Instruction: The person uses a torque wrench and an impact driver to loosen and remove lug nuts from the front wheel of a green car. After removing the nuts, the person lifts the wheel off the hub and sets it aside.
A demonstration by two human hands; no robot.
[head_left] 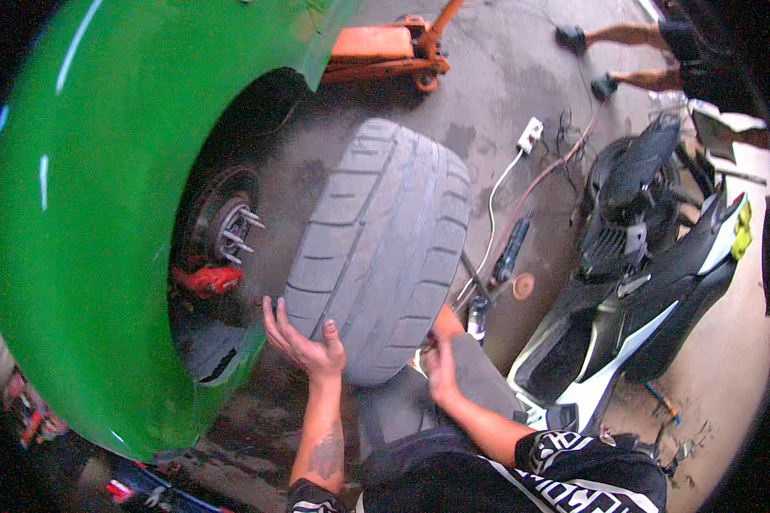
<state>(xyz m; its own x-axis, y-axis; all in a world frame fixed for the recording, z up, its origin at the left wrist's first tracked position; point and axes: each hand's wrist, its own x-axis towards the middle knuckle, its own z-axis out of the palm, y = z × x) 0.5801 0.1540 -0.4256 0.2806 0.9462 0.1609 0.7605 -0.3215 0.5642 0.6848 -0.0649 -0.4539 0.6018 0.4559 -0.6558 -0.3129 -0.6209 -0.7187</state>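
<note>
A worn grey car tire (381,248) stands tilted in front of me, its tread facing me. My left hand (310,349) grips its lower left edge, fingers round the sidewall and thumb by the tread. At the lower right edge, my right hand (439,369) curls against it, fingertips partly hidden. Left of the tire is the bare wheel hub (233,233) with several protruding studs, in the wheel arch of a green car (85,231). A red brake caliper (207,280) sits below the hub. The tire and the hub are apart.
An orange floor jack (376,47) stands beyond the car's fender. Cables and a white power strip (530,135), a dark power tool (512,248) and a small bottle (477,318) lie to the right. Farther right are black-and-white body panels (607,333). Another person's legs (629,36) show at upper right.
</note>
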